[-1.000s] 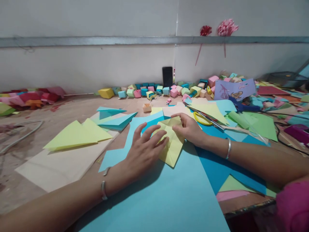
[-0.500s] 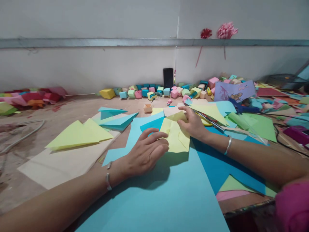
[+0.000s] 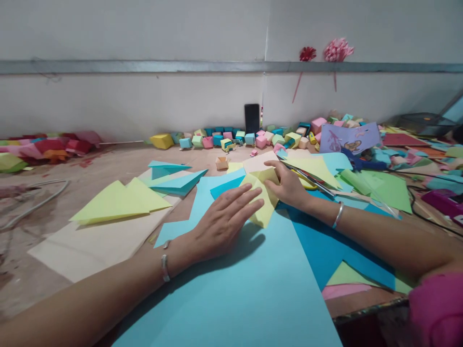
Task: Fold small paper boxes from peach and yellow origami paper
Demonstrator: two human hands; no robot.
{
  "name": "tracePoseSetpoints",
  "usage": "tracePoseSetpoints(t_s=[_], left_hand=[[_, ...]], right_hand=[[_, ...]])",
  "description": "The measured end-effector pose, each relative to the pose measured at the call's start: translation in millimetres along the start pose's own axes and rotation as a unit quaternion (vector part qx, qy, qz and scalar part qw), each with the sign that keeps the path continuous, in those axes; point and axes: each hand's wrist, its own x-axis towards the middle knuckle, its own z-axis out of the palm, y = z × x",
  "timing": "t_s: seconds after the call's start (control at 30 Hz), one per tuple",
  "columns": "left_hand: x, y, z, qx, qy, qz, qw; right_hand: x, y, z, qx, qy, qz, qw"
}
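Note:
A creased piece of yellow paper (image 3: 266,195) stands partly folded above a large light blue sheet (image 3: 253,289). At its right side, my right hand (image 3: 287,185) grips the paper between thumb and fingers. My left hand (image 3: 226,219) reaches over from the left with fingers stretched out. Its fingertips are at the paper's left side, and they hide part of it; whether they press on it I cannot tell. Just behind the left hand lies a darker blue folded piece (image 3: 227,186). Beyond the right hand are scissors (image 3: 307,182) with yellow handles.
Folded yellow sheets (image 3: 115,205) and blue folded pieces (image 3: 181,180) lie to the left. Several small paper boxes (image 3: 261,141) line the wall, with a phone (image 3: 252,117) standing upright among them. A blue glue gun (image 3: 363,163) and green paper (image 3: 388,188) are at right.
The yellow paper has turned and its sides are now raised and folded inward. My left hand has flattened, its fingers stretching further right. The right hand stays at the paper's right side.

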Motion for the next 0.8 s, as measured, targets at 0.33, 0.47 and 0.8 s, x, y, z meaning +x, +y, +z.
tracePoseSetpoints(t_s=[0.33, 0.47, 0.8], left_hand=[[-0.4, -8.6, 2.7, 0.06, -0.038, -0.049, 0.996], [0.9, -9.0, 4.4, 0.04, -0.049, -0.022, 0.998], [3.4, -11.5, 1.0, 0.195, -0.154, -0.187, 0.95]], right_hand=[[0.4, 0.4, -3.0, 0.005, -0.01, -0.036, 0.999], [-1.5, -0.5, 0.1, 0.032, -0.029, -0.076, 0.996], [3.1, 16.4, 6.8, -0.075, -0.072, -0.099, 0.99]])
